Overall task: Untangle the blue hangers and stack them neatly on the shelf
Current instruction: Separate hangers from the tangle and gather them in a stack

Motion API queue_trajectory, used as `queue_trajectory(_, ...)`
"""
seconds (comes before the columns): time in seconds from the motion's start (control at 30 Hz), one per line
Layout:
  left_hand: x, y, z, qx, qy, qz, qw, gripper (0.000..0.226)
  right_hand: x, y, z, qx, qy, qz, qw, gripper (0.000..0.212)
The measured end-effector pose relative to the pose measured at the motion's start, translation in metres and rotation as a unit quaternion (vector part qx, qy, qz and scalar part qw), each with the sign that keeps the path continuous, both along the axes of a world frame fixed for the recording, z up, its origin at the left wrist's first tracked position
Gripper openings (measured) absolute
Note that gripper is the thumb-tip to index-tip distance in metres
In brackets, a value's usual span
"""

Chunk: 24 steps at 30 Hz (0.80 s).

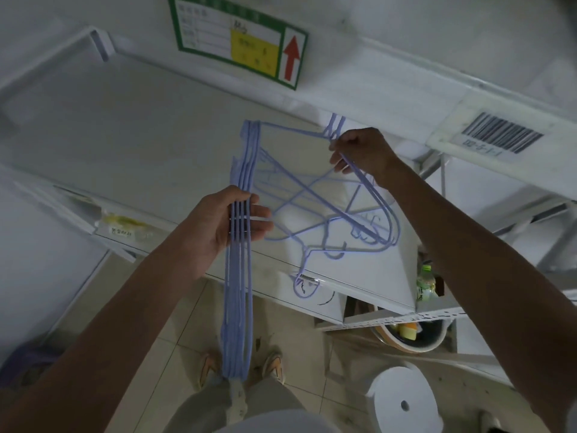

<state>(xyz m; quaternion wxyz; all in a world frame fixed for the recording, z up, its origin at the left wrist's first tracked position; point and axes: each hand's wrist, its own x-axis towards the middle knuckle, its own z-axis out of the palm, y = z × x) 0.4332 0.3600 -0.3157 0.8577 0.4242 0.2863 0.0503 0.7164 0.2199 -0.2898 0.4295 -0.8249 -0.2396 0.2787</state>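
Above the white metal shelf (131, 126), at its front edge, both hands hold a bundle of thin blue wire hangers (312, 195); the bundle hangs in the air over the shelf board and the tiled floor (175, 326), resting on neither. The left hand (231, 218) is palm-up with fingers curled round the straight bottom bars; four separate bars are countable across the palm, lying parallel and touching; the same bars run up to a tight bend near the shelf board and down to a second bend just above the two shoes (242, 368). The right hand (362, 151) pinches the neck end of the hangers between thumb and fingers; two or three hook stems project above its knuckles, the exact number not readable. Between the hands the sloping arms cross one another in a tangle; one hook (304, 287) hangs lowest, over the shelf's front lip.

One green-bordered label with a red arrow (240, 45) is fixed to the upper shelf edge; one barcode tag (499, 135) sits to its right; one green-capped bottle (426, 284) stands under the right forearm; one white round stool (402, 401) stands on the floor at lower right; one round bowl (409, 335) sits just above it.
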Motion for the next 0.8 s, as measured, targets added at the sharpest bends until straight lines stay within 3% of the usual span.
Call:
queue_trajectory(0.2,0.006,0.002,-0.011,-0.003,-0.016,-0.015,1.0,0.027,0.004,-0.009,-0.016,0.089,0.164,-0.081,0.979,0.015)
queue_trajectory(0.57,0.019,0.003,-0.037,0.013,0.009,-0.045,0.999,0.031,-0.007,-0.021,-0.012,0.127,0.139,-0.162,0.969,0.017)
queue_trajectory(0.8,0.009,0.027,-0.001,0.034,-0.026,-0.035,0.998,0.034,-0.044,-0.036,-0.003,0.1,0.144,-0.102,0.979,0.018)
